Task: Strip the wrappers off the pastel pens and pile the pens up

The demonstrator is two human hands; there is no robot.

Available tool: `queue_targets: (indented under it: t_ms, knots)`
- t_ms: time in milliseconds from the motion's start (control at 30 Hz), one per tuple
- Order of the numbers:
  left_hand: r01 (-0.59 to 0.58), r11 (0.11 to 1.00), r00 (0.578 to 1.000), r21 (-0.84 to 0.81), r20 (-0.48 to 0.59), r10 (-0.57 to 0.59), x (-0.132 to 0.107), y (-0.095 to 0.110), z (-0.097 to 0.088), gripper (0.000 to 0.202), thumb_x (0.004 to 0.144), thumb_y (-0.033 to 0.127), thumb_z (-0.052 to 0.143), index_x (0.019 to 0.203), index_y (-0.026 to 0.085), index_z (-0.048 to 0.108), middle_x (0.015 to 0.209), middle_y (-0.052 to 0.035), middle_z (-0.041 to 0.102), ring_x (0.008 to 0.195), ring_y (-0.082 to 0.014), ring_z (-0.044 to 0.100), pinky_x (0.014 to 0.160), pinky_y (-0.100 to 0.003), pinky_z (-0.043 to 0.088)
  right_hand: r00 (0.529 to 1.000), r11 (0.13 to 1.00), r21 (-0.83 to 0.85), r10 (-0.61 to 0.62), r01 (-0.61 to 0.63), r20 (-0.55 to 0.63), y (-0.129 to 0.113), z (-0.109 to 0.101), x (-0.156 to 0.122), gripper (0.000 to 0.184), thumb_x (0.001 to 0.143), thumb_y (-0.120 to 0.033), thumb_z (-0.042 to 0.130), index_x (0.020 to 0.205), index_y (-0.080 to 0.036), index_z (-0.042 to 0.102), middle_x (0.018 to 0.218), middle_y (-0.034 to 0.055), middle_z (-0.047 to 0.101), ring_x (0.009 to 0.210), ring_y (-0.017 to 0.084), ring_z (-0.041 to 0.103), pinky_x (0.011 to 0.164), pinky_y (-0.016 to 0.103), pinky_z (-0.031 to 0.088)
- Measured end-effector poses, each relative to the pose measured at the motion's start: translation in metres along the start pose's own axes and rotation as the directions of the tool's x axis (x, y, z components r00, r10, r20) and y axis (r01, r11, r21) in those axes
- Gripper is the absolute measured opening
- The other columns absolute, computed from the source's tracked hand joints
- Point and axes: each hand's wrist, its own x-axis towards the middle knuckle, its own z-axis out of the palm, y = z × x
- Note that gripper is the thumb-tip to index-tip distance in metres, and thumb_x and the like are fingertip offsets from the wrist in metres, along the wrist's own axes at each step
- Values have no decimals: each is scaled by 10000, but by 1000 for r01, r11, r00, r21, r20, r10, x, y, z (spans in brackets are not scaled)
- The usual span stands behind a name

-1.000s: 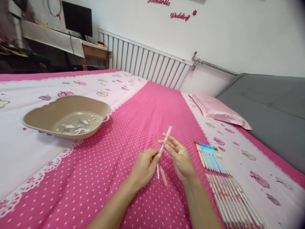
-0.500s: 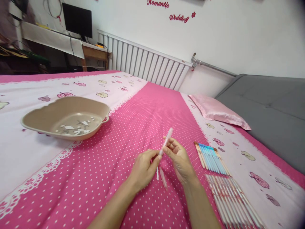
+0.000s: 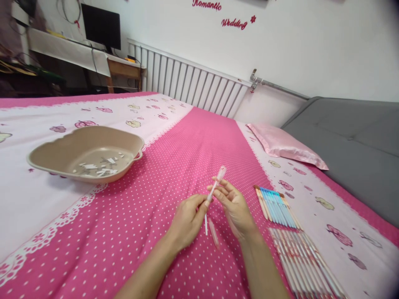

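Observation:
My right hand (image 3: pixel 234 207) holds a slim pink pen (image 3: pixel 217 182) between its fingers, tip pointing down toward my left hand. My left hand (image 3: pixel 188 218) is closed in a pinch at the pen's lower end. Both hands hover just above the pink dotted bedspread (image 3: pixel 149 216). Beneath them lie a thin white refill (image 3: pixel 206 224) and a pink pen cap or barrel piece (image 3: pixel 213 232) on the cloth.
A beige tray (image 3: pixel 52 151) with small white scraps sits at the left. Right of my hands lie a row of blue pens (image 3: pixel 276 205) and a row of pink-white pens (image 3: pixel 307 263). A pink pillow (image 3: pixel 285 145) and grey sofa (image 3: pixel 352 145) lie beyond.
The hands have stayed almost in place; the pen in my right hand shifted slightly, its top tilting a little to the right and back.

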Motion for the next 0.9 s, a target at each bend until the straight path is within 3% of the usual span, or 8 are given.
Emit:
queue_targets:
  t_ms: [233, 367, 500, 633, 900]
  knots:
    - [-20, 1000, 1000, 5, -14, 20, 1, 1, 0, 283, 874, 354, 392, 834, 166, 601, 720, -21, 575, 646, -133, 474, 600, -257, 339, 1000, 999, -39, -25, 24, -19, 0, 0, -1, 342, 657, -235, 716, 979, -233, 600, 791, -13, 583, 728, 105, 548, 705, 237, 459]
    - [-14, 1000, 1000, -2, -23, 14, 1, 1, 0, 288, 874, 350, 389, 824, 164, 603, 700, -19, 568, 631, -130, 463, 583, -251, 335, 999, 998, -61, -24, 21, -47, -3, 1, -2, 351, 684, -277, 691, 1018, -232, 594, 926, 27, 609, 898, 151, 556, 830, 302, 440]
    - [-4, 1000, 1000, -1, -13, 4, 0, 1, 0, 338, 892, 372, 344, 808, 156, 591, 653, -3, 519, 593, -120, 427, 564, -246, 311, 1000, 1000, -19, -7, 7, 3, -5, 1, -3, 330, 757, -310, 618, 1076, -244, 562, 1097, 55, 617, 1072, 170, 516, 962, 357, 353]
    - [-9, 1000, 1000, 0, -9, 9, 0, 1, 0, 342, 897, 369, 333, 810, 158, 587, 648, 2, 507, 591, -118, 418, 559, -244, 299, 999, 1000, -2, 12, -12, 36, -4, 1, -3, 408, 745, -285, 635, 1132, -232, 516, 998, 55, 664, 964, 170, 581, 949, 380, 366]
    - [-15, 1000, 1000, 4, -11, 15, 0, 1, 0, 329, 884, 373, 361, 812, 159, 601, 684, -15, 560, 613, -128, 456, 572, -250, 321, 1000, 1000, -21, 7, -8, -30, -1, 0, 0, 427, 651, -268, 723, 1044, -215, 565, 835, 21, 645, 793, 144, 596, 800, 315, 460]
